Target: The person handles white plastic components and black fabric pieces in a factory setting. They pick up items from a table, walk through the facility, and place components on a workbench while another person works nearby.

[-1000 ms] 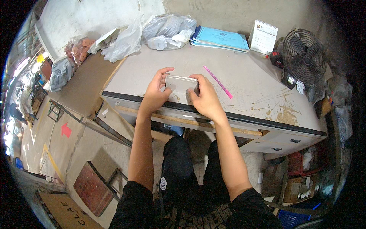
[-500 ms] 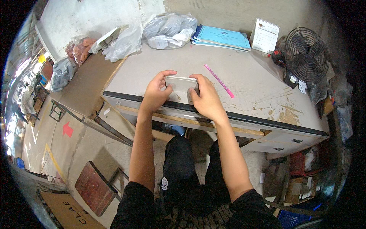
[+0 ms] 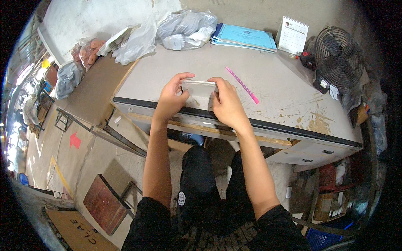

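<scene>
Between my two hands a thin, flat, pale slab [image 3: 200, 85], about phone-sized, is held lengthwise near the desk's front edge. My left hand [image 3: 170, 99] is closed on its left end, fingers at the far side and thumb nearer me. At the other end my right hand [image 3: 227, 101] grips it in the same way. The slab's exact kind cannot be made out. To the right of my right hand, a pink twisted stick [image 3: 242, 85] lies slantwise on the grey desk [image 3: 276, 90].
Plastic bags [image 3: 187, 30], blue booklets [image 3: 245, 38] and a desk calendar [image 3: 292, 35] line the desk's back. A black fan [image 3: 338, 57] stands at the right. Left are a brown table [image 3: 94, 85] and a wooden stool [image 3: 105, 203]. Drawers [image 3: 307, 154] sit below the desktop.
The view has shifted slightly. Both hands keep their hold on the slab, with my right fingers moved a little along its end.
</scene>
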Demonstrator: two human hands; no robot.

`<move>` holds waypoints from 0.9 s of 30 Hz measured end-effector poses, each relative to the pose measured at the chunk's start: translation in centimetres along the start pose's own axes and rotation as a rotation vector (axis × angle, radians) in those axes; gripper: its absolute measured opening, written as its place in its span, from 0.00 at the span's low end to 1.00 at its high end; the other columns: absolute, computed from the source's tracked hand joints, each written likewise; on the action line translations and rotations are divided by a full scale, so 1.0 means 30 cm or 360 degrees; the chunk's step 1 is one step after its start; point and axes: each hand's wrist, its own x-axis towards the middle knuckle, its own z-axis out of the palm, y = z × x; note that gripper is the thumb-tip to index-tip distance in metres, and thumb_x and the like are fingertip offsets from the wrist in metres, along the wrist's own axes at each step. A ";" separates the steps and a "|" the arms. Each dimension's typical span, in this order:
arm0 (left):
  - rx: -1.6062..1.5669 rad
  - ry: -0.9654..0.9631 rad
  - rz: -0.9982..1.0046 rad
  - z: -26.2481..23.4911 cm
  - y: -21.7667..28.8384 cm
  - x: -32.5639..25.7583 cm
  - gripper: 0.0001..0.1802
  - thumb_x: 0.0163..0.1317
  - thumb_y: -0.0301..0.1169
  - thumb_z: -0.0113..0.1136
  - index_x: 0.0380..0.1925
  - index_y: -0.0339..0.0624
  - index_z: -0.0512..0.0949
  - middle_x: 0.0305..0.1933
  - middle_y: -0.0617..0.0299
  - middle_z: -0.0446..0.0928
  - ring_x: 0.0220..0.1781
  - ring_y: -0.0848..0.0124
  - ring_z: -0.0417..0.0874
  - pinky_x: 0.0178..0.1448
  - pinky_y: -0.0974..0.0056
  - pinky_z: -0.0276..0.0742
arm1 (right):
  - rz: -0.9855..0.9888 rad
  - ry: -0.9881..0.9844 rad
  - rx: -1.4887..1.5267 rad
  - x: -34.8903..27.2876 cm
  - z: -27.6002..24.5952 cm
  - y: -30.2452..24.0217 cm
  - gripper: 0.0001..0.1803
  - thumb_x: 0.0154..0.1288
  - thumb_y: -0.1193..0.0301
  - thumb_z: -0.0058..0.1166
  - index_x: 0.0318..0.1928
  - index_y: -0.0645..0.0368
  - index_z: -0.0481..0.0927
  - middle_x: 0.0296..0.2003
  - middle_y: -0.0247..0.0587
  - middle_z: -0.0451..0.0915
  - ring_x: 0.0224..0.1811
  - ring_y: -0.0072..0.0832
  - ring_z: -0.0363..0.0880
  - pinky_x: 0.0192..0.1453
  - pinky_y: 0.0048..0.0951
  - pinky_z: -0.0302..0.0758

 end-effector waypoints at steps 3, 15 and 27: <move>0.0079 0.0009 -0.0043 0.001 0.001 -0.002 0.28 0.58 0.14 0.48 0.60 0.35 0.74 0.49 0.62 0.78 0.49 0.78 0.77 0.58 0.70 0.73 | 0.0112 0.0048 -0.0063 0.003 0.014 -0.017 0.19 0.67 0.79 0.51 0.58 0.62 0.73 0.51 0.59 0.77 0.56 0.54 0.74 0.63 0.46 0.70; 0.0316 0.0232 0.0043 0.014 -0.041 0.004 0.22 0.59 0.17 0.54 0.54 0.42 0.80 0.35 0.61 0.82 0.37 0.77 0.80 0.47 0.69 0.77 | 0.0031 0.0256 -0.1212 -0.041 -0.268 0.069 0.14 0.66 0.67 0.57 0.49 0.60 0.82 0.48 0.49 0.77 0.52 0.49 0.75 0.56 0.51 0.72; 0.0735 0.0437 -0.0140 0.067 0.036 -0.002 0.17 0.60 0.23 0.57 0.50 0.45 0.79 0.33 0.55 0.79 0.32 0.61 0.82 0.41 0.57 0.77 | 0.0315 0.0011 -0.0588 -0.063 -0.286 0.100 0.07 0.62 0.75 0.56 0.39 0.66 0.77 0.35 0.57 0.77 0.40 0.54 0.77 0.48 0.48 0.73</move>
